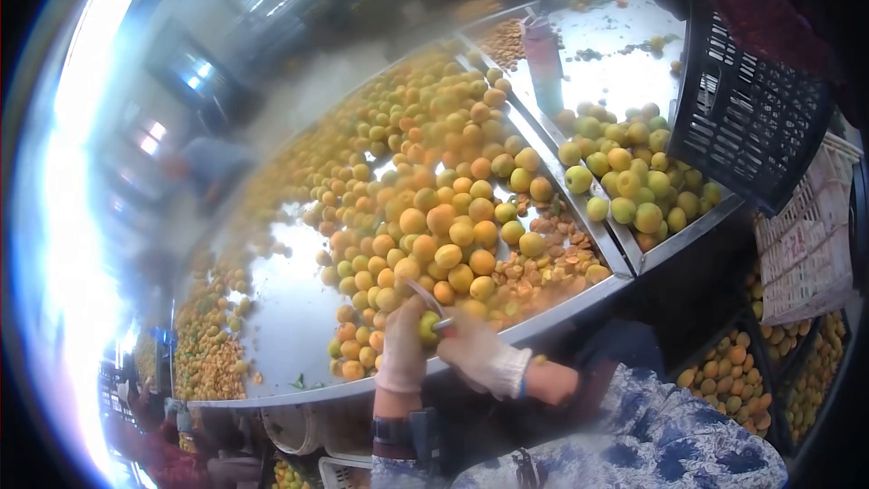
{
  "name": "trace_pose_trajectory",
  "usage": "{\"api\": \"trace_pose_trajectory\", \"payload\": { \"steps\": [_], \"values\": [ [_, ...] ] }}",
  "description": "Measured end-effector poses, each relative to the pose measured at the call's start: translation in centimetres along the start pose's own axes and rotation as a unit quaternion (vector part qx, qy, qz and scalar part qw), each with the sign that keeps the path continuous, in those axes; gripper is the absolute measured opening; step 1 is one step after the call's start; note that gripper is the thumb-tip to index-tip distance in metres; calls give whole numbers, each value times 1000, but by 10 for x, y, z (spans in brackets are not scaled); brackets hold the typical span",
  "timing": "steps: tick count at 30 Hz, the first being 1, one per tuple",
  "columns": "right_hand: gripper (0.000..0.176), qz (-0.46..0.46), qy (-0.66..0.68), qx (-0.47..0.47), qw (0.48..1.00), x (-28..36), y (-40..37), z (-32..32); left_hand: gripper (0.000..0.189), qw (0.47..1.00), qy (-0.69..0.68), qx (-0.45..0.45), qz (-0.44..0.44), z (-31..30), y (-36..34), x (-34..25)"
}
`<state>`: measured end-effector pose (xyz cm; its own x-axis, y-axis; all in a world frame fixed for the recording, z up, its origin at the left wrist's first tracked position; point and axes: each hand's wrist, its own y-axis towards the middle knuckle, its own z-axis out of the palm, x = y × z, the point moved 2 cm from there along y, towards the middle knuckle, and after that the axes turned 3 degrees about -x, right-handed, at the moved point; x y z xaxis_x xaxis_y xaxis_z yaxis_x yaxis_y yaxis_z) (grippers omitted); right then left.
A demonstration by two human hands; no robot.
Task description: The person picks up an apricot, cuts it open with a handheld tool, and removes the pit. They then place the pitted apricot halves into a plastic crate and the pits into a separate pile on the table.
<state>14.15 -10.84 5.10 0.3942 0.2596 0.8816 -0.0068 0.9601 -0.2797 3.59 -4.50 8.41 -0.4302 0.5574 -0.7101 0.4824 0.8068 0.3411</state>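
Observation:
Both my hands wear light gloves and meet close over the front edge of the metal table [299, 389]. My left hand [403, 349] is wrapped round a greenish apricot [429, 330]. In my right hand [484, 355] is a small knife [424, 295] with a curved blade and a bit of red at the handle, its blade pointing up and left past the fruit. Right behind the hands, a heap of yellow-orange apricots [448, 256] spreads over the table. Split apricot halves [552, 258] lie to the right, against a metal divider [570, 190].
Greener apricots [638, 158] fill the section right of the divider, with a black crate [751, 100] tilted over it. A bottle [543, 63] stands farther back. Lower right are a pale crate [806, 226] and crated apricots [729, 380]. A white bucket [290, 430] sits under the table.

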Motion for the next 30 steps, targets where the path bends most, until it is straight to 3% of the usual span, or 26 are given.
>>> {"api": "trace_pose_trajectory", "payload": {
  "steps": [1,2,4,5,6,7,8,11,12,13,14,15,17,21,25,30],
  "values": [
    [30,-3,1,1,1000,11,-8,0,17,993,-87,6,-80,2,-2,3],
    [26,54,47,10,997,15,-14,-1,19,999,34,38,3,-1,-3,3],
    [27,142,90,30,985,17,-17,-2,17,999,32,16,4,1,-6,0],
    [27,142,90,29,985,16,-16,-5,14,1000,29,-7,3,2,-9,-1],
    [40,180,129,79,972,13,-14,-7,14,1000,29,-6,2,0,-11,11],
    [54,216,168,129,953,9,-12,-8,11,956,-261,-6,-132,-2,-10,36],
    [54,218,169,129,953,5,-9,-10,7,814,-523,-7,-253,1,-13,56],
    [50,263,237,190,916,-4,-7,-3,3,830,-499,-57,-244,0,-9,62],
    [49,147,117,111,976,-6,-7,-2,11,803,-514,-73,-293,0,-7,46],
    [51,24,-8,24,999,-5,-8,-4,11,804,-514,-72,-291,2,-5,41],
    [51,21,-8,22,999,-8,-8,-2,17,774,-525,-123,-333,5,-3,41],
    [43,-55,-94,-40,993,-10,-7,-3,23,740,-532,-173,-373,9,-3,39],
    [28,-201,-262,-160,930,-10,-7,-3,32,743,-501,-204,-394,14,3,29],
    [23,-218,-346,-160,899,-12,-5,-2,38,737,-517,-223,-374,17,7,17],
    [23,-218,-370,-144,891,-3,-11,-3,45,769,-496,-183,-360,16,6,18],
    [22,-229,-373,-160,885,-3,-12,-1,53,763,-475,-213,-384,17,7,12]
  ]
}}
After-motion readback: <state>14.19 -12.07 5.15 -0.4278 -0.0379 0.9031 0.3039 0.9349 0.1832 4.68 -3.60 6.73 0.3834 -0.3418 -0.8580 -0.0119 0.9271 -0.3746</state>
